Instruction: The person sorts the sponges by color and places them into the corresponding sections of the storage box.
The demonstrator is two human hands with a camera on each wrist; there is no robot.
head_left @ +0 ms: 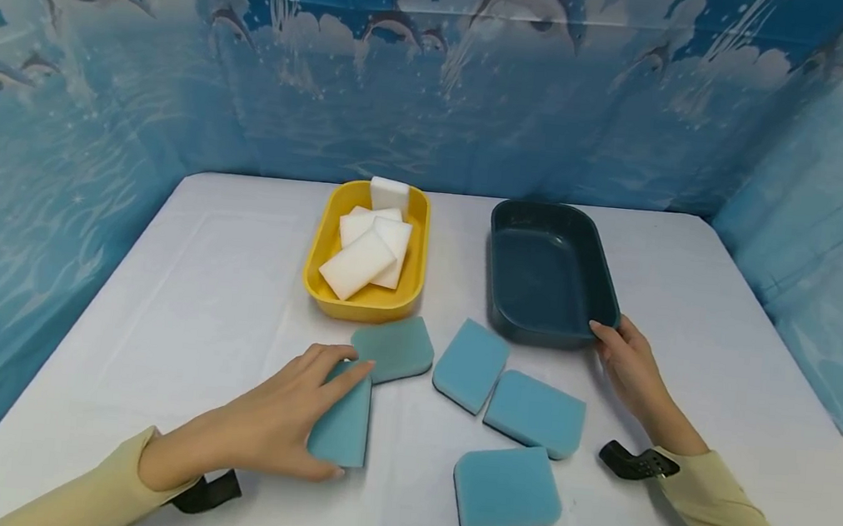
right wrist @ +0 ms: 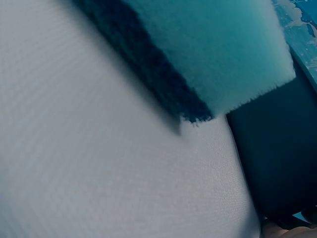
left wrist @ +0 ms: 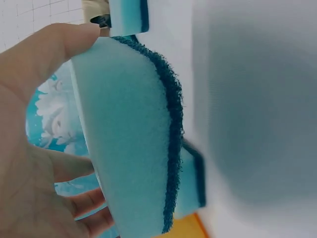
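My left hand (head_left: pixel 283 418) spans a light-blue scouring sponge (head_left: pixel 347 424) with a dark abrasive underside, thumb at its near end and fingers over its far end. In the left wrist view, the thumb meets one corner of this sponge (left wrist: pixel 124 124), while the other fingers pass partly hidden behind it. My right hand (head_left: pixel 631 365) grips the near right corner of a dark teal tray (head_left: pixel 550 337), thumb on the rim. Nearest to the left hand is another blue sponge (head_left: pixel 395 348), at the far end of the spanned one.
A yellow tray (head_left: pixel 364 312) at the back holds several white sponges (head_left: pixel 357 264). Between the hands, three more blue sponges (head_left: pixel 471 363) lie on the white table (head_left: pixel 239 280); one looms close in the right wrist view. A dolphin-print curtain (head_left: pixel 293 101) hangs behind.
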